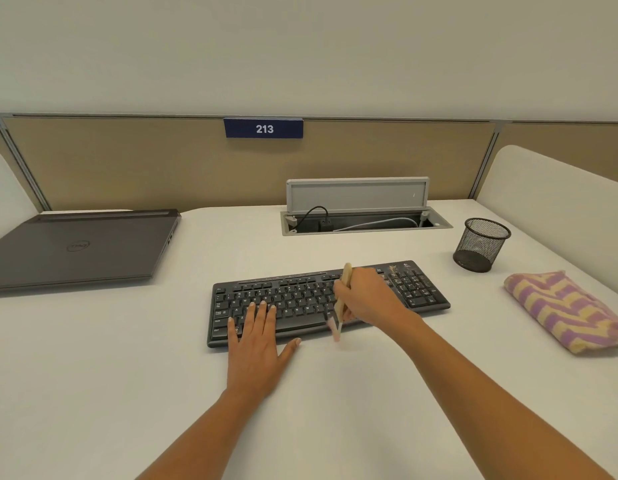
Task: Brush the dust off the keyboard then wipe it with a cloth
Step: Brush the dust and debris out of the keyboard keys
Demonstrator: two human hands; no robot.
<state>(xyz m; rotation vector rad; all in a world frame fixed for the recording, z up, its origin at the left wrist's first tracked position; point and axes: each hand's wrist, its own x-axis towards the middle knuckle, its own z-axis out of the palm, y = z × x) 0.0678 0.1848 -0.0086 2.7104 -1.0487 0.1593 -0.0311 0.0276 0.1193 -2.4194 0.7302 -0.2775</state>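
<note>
A black keyboard point(300, 299) lies across the middle of the white desk point(127, 375). My left hand point(257, 351) lies flat with straight fingers on the keyboard's lower left keys and front edge. My right hand point(366, 296) grips a thin wooden-handled brush point(342, 299) over the keyboard's right half. The brush's blurred bristle end points down at the keyboard's front edge, and its handle end sticks up behind my fingers. A folded purple and yellow zigzag cloth point(564, 310) rests on the desk to the right, apart from both hands.
A closed dark laptop point(78, 251) sits at the back left. A black mesh pen cup point(480, 244) stands back right, near the cloth. An open cable hatch point(363, 216) with cords lies behind the keyboard. A beige partition with a "213" sign point(264, 128) closes the back.
</note>
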